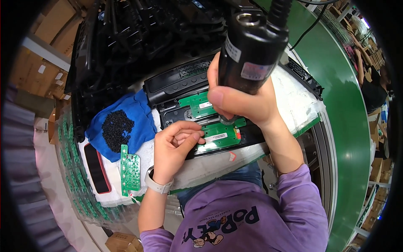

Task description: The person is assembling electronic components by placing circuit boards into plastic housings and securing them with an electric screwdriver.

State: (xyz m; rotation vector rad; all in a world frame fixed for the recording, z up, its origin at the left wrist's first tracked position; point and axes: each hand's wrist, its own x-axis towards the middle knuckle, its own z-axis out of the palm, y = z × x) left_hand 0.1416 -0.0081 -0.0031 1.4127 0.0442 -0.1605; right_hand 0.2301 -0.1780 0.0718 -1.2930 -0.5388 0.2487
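My right hand [252, 103] is wrapped round a black electric screwdriver [252, 54], held upright with its cable leading up. The tool's lower end points down among the parts, and its tip is hidden behind my fingers. Beneath it, a green circuit board [216, 136] with a white label lies in a long black plastic housing [252, 140]. A second green circuit board [198, 106] sits just beyond. My left hand [174, 143] rests at the nearer board's left edge, fingers curled and thumb closed against them. What they pinch, if anything, cannot be made out.
Left of the housing, a blue cloth [145, 105] carries a heap of small black screws [117, 130]. Beside it lie a loose circuit board [131, 173] and a red-edged phone [96, 168]. Black plastic parts [147, 38] are piled at the back. A green conveyor belt [348, 138] runs along the right.
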